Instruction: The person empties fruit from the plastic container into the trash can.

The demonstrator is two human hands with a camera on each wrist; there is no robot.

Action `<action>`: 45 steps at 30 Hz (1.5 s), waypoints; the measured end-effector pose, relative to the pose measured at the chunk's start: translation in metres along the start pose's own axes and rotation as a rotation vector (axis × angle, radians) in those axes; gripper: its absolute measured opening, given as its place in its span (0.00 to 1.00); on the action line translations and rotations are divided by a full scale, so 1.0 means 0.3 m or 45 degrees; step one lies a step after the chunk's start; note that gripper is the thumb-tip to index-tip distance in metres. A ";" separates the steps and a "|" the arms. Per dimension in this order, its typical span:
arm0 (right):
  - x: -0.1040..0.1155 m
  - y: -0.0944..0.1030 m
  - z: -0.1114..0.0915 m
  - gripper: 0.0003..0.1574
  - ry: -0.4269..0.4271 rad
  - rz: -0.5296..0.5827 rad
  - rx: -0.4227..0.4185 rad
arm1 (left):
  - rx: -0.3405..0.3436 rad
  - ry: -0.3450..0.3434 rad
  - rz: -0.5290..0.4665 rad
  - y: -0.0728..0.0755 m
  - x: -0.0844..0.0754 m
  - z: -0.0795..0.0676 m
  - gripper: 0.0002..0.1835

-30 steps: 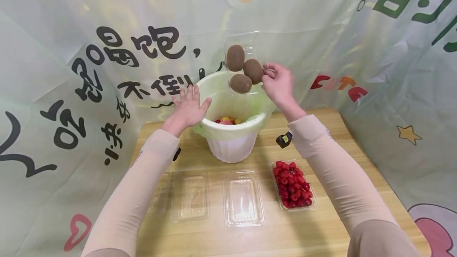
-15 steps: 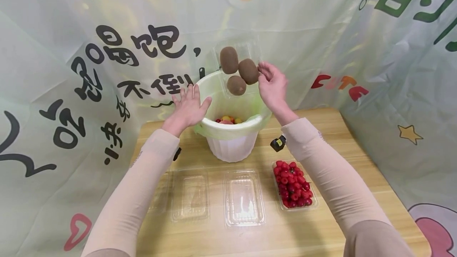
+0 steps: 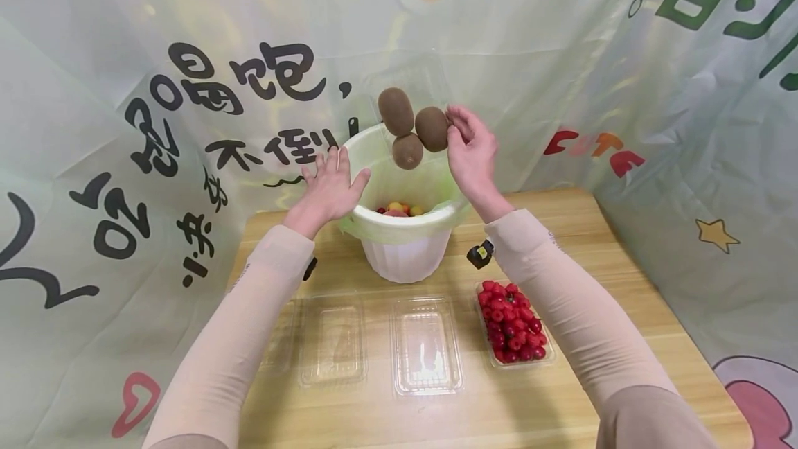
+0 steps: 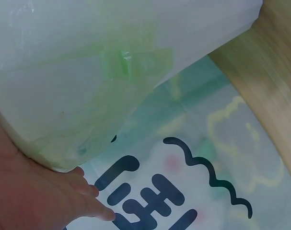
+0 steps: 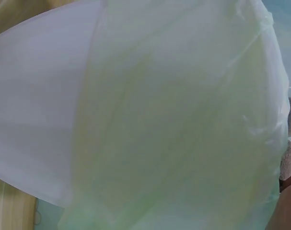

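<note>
One shallow transparent plastic tray (image 3: 424, 83), tilted above the mouth of the bucket, its right edge pinched between thumb and fingers of the right hand (image 3: 474, 158). Three brown, fuzzy, oval kiwifruit (image 3: 431, 129), grouped in that tray's lower part; two show in part at the edge of the right wrist view. One white plastic bucket (image 3: 402, 255), ribbed below, with a translucent pale-green plastic liner (image 3: 430, 179) folded over its rim. Inside the bucket, near the bottom: assorted yellow, pink and red fruit (image 3: 399, 210), partly hidden by the rim. One left hand (image 3: 328, 187), palm down at the bucket's left rim, fingers extended and spread, thumb apart. One wood-grain table (image 3: 486, 414), bearing the bucket at its far side. In front of the bucket, a row of clear rectangular plastic containers (image 3: 427, 345), the leftmost partly covered by the left sleeve (image 3: 249, 324). To the right, one clear punnet (image 3: 522, 364) of red raspberries and dark-red round fruit (image 3: 511, 321), beside the right sleeve (image 3: 561, 296). One small black device (image 3: 480, 253) at the right wrist. Behind all, a pale-green backdrop (image 3: 511, 61) printed with black Chinese lettering.
</note>
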State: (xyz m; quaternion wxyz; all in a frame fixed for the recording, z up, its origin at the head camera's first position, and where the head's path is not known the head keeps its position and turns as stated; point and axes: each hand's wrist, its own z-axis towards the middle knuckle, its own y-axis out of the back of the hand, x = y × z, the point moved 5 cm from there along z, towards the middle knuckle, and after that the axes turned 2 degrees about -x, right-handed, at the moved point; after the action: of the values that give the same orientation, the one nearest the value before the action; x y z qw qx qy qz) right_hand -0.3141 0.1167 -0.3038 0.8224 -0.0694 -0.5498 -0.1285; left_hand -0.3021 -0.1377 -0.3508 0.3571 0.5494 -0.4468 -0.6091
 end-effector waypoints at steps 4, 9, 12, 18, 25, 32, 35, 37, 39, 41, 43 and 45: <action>0.007 -0.002 -0.005 0.22 0.043 0.035 -0.024 | -0.005 -0.003 0.006 0.000 -0.002 0.001 0.47; 0.007 -0.006 -0.004 0.22 0.059 0.061 -0.066 | -0.010 -0.006 -0.004 -0.002 0.002 0.002 0.47; 0.006 -0.006 -0.004 0.22 0.064 0.062 -0.071 | -0.010 -0.003 -0.010 -0.002 0.004 0.002 0.47; 0.000 -0.002 -0.011 0.21 0.052 0.096 -0.058 | -0.007 0.001 -0.016 -0.003 0.007 0.001 0.47; -0.009 0.004 -0.009 0.23 -0.008 0.145 -0.066 | -0.017 -0.013 0.007 -0.001 0.003 0.002 0.47; -0.011 0.013 -0.005 0.23 -0.004 0.143 -0.088 | -0.011 -0.007 -0.008 0.000 0.002 0.003 0.47; -0.011 0.014 -0.004 0.25 -0.015 0.122 -0.086 | -0.004 -0.006 0.003 0.001 0.001 0.002 0.47; -0.012 0.014 -0.005 0.25 -0.026 0.102 -0.083 | -0.001 -0.005 0.010 0.001 0.003 0.003 0.47; -0.015 0.014 -0.008 0.26 -0.031 0.079 -0.080 | 0.004 -0.003 0.016 0.000 0.004 0.003 0.47; -0.016 0.014 -0.010 0.26 -0.034 0.077 -0.076 | 0.006 -0.004 0.021 0.000 0.003 0.002 0.48; -0.015 0.015 -0.013 0.26 -0.031 0.078 -0.076 | 0.005 -0.006 0.017 0.001 0.000 0.001 0.47; -0.012 0.015 -0.016 0.26 -0.027 0.082 -0.077 | 0.003 -0.007 0.012 0.002 -0.002 -0.001 0.47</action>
State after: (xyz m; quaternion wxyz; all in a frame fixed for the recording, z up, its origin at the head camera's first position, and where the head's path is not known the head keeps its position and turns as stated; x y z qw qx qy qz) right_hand -0.3100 0.1203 -0.3089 0.8177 -0.1134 -0.5520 -0.1176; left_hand -0.3018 -0.1375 -0.3500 0.3582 0.5460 -0.4512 -0.6083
